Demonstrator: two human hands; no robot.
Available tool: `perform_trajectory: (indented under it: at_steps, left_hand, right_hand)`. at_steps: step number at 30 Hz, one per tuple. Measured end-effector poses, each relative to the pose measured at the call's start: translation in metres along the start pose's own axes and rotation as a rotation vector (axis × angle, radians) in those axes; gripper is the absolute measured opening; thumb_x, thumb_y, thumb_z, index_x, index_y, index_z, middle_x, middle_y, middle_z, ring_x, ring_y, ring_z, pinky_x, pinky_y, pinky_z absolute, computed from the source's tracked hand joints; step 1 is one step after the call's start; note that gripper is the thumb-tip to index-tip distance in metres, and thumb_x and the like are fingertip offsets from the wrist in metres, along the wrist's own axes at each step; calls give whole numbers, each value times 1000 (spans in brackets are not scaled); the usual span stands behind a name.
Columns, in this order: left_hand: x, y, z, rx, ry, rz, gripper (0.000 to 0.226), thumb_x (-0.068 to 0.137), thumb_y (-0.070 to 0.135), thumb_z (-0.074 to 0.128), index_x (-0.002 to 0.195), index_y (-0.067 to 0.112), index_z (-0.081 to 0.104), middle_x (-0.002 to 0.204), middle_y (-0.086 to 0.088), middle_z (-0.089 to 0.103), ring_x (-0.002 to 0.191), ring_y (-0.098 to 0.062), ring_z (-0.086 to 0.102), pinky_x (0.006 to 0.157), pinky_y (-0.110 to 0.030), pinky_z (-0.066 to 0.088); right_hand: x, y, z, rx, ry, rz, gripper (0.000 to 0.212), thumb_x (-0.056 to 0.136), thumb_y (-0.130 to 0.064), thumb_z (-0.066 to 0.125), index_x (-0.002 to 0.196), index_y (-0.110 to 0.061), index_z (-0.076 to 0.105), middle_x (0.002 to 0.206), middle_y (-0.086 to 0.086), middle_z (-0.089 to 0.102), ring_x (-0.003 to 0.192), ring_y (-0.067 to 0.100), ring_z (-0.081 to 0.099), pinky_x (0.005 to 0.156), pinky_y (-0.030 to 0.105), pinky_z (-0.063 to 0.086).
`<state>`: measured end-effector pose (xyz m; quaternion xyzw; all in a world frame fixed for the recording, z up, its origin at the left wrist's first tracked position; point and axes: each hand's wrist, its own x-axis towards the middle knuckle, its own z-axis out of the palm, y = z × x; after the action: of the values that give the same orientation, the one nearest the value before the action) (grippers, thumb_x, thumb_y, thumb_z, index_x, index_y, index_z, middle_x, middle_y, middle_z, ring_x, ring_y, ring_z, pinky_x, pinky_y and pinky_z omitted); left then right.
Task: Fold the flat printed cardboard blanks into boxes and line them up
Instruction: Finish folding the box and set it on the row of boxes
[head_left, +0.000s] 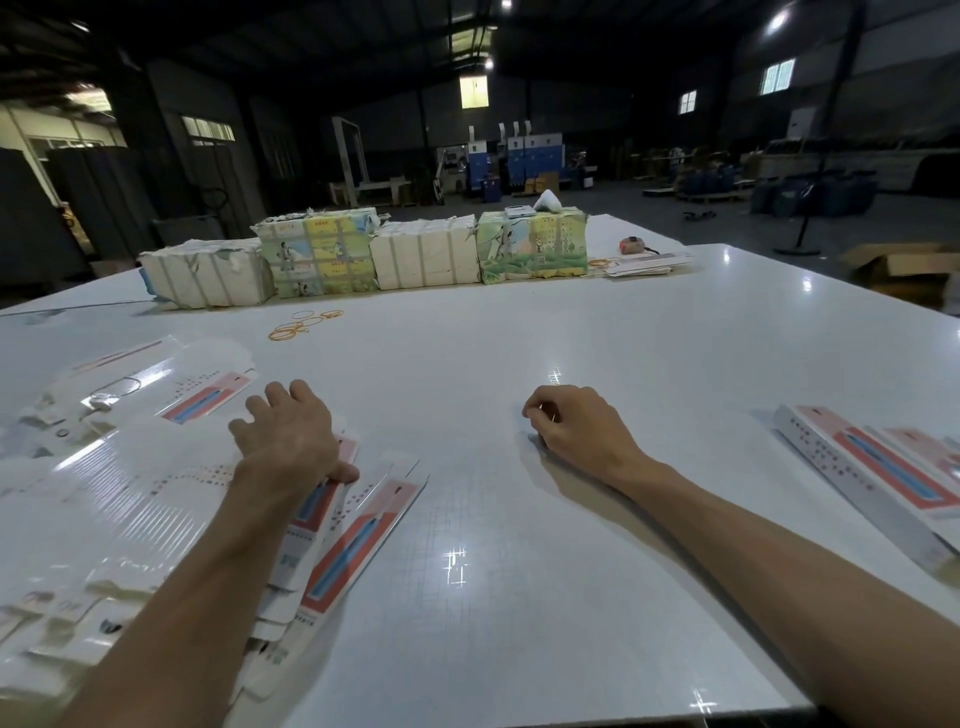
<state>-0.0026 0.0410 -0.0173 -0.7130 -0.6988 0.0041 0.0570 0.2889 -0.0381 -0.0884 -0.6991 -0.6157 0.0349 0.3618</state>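
Note:
A loose pile of flat printed blanks (358, 540), white with red, pink and blue panels, is spread over the left side of the white table (519, 364). My left hand (291, 431) lies on top of this pile with the fingers spread and the thumb against a blank's edge. My right hand (576, 426) rests on the bare tabletop at centre right, fingers loosely curled, nothing visible in it. Folded boxes (878, 467) with the same print lie side by side at the right edge.
Wrapped bundles of blanks (363, 254) stand in a row along the far side. Orange rubber bands (301, 325) lie in front of them. A few flat blanks (644, 265) and a small red object (631, 245) sit at the far right. Dim warehouse floor surrounds the table.

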Motion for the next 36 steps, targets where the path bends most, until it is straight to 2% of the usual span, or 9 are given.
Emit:
perform_trajectory:
  at_steps: [4, 10, 15, 18, 20, 22, 26, 30, 36]
  left_hand:
    - [0, -10, -3, -28, -49, 4, 84, 69, 70, 85, 123, 11, 60, 109, -8, 68, 102, -26, 69, 100, -42, 56]
    - [-4, -7, -6, -39, -10, -4, 113, 67, 65, 90, 145, 6, 32, 141, -20, 49, 132, -36, 53, 107, -48, 47]
    - [-1, -7, -8, -100, 69, 67, 57, 86, 54, 79, 123, 13, 67, 122, -13, 57, 116, -33, 60, 99, -46, 55]
    - [4, -10, -15, -197, 166, 104, 50, 87, 54, 78, 114, 12, 74, 114, -11, 64, 111, -32, 64, 88, -46, 59]
    - [5, -10, -27, -454, 64, 207, 37, 91, 50, 76, 100, 14, 74, 90, -6, 74, 76, -24, 76, 64, -37, 61]
    - [3, -4, -41, -710, -60, 308, 30, 96, 45, 72, 93, 16, 74, 77, -4, 77, 61, -20, 76, 54, -29, 56]
    - [-11, 35, -47, -1146, -376, 436, 35, 101, 39, 66, 101, 5, 71, 82, -8, 80, 67, -22, 78, 55, -28, 60]
    - [-26, 81, -13, -1527, -702, 474, 35, 109, 25, 54, 132, -1, 56, 109, -16, 79, 95, -33, 79, 72, -38, 65]
    - [-35, 105, 44, -1610, -743, 465, 46, 107, 50, 53, 128, 9, 59, 109, -13, 80, 89, -34, 79, 68, -33, 63]
  right_hand:
    - [0, 1, 0, 10, -6, -2, 18, 97, -23, 55, 91, -28, 72, 75, -18, 68, 74, -6, 62, 61, 25, 40]
    - [0, -1, -1, -9, -20, -10, 18, 98, -23, 55, 93, -27, 73, 77, -18, 67, 75, -2, 62, 63, 26, 41]
    - [0, -1, -2, -13, -34, -14, 18, 97, -23, 56, 93, -28, 73, 75, -22, 66, 75, -3, 62, 64, 26, 41]
    - [-1, -2, -2, -21, -43, -21, 18, 97, -23, 56, 93, -28, 73, 77, -22, 65, 77, -1, 62, 64, 25, 41]
    - [-1, -3, -1, -17, -47, -20, 18, 97, -22, 56, 92, -28, 72, 78, -21, 66, 77, 0, 62, 65, 26, 42]
    - [-2, -4, -2, -1, -44, -15, 18, 97, -21, 56, 90, -28, 71, 76, -21, 66, 75, -3, 63, 66, 28, 43]
    - [-4, -9, -8, 145, 15, 0, 20, 98, -17, 56, 91, -22, 73, 70, -11, 69, 65, 4, 65, 72, 39, 56]
    - [-4, -13, -17, 290, 181, 5, 17, 103, -12, 58, 98, -13, 74, 73, 0, 70, 62, 10, 63, 72, 45, 60]
    - [-4, -15, -18, 266, 261, -96, 23, 108, -16, 56, 129, -16, 65, 93, -3, 66, 87, 12, 66, 81, 28, 59]
